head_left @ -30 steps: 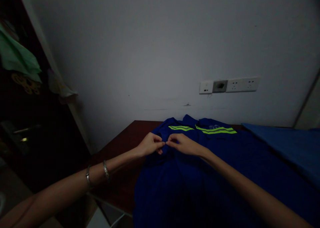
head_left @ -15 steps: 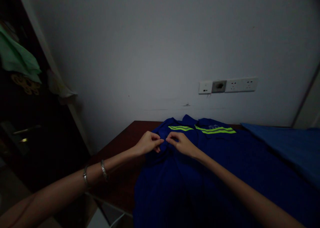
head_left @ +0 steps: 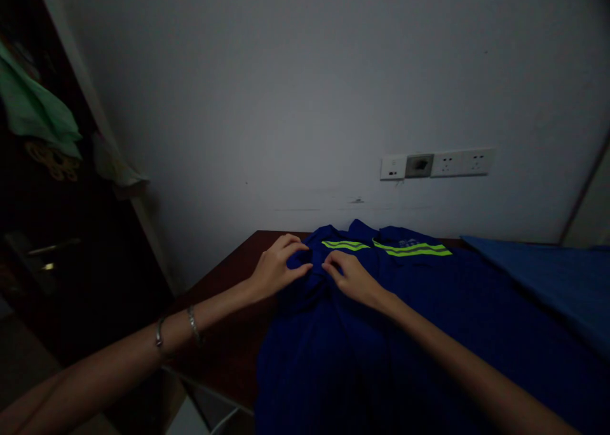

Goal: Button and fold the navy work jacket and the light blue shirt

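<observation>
Fingers of the left hand (head_left: 271, 271) stand wide, thumb apart from forefinger, tips close to the blue garment (head_left: 352, 346). The right hand (head_left: 352, 279) is narrow, thumb and forefinger tips almost meeting; whether cloth is caught between them cannot be told in the dim light. Both are over the garment's far left part, with a small gap between them.

Around them the cloth lies bunched and dark, so a fingertip could miss a thin fold or catch two layers, because the creases barely show. With the left hand spread, a tug from the right might drag the fabric askew or deepen the wrinkles. Cloth also hangs past the near edge of the table (head_left: 229, 267), and its weight could pull the rest that way.

The garment lies along the table's far edge and spreads toward the person, beyond the left strip of bare wood. Its likely collar end, with the yellow-green stripes (head_left: 419, 250) just below, points at the wall (head_left: 286, 105). The long axis appears to run from the far edge to the near one; folds make it hard to judge exactly. Farther right lies a lighter blue cloth (head_left: 548, 273).
</observation>
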The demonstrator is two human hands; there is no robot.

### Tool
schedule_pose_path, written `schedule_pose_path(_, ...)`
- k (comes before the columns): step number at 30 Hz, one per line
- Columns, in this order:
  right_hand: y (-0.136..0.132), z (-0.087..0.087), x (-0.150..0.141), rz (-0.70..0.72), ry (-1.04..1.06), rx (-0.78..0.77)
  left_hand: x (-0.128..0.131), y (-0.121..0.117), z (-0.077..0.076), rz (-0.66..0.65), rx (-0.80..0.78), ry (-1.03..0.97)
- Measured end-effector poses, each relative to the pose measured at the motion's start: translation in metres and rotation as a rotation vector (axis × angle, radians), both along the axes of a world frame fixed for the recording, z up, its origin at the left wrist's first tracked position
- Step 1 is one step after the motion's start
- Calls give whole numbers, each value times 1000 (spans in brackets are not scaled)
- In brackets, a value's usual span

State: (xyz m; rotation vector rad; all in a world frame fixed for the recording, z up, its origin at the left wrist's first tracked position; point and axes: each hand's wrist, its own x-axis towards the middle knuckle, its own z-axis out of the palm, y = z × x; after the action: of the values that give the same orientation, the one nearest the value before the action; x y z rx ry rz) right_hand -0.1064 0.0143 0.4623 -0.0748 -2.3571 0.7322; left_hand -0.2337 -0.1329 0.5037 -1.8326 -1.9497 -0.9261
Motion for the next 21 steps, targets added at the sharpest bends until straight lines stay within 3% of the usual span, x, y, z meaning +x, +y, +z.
schedule_pose_path(3,-4,0,1,30,-24,51,8,1,-1,-51,-109,246)
schedule_pose_path(9,-7,0,5,58,-3,137,9,8,-10,28,-285,311)
schedule_pose_path(21,-10,-3,3,73,30,202,15,6,-7,50,-255,302)
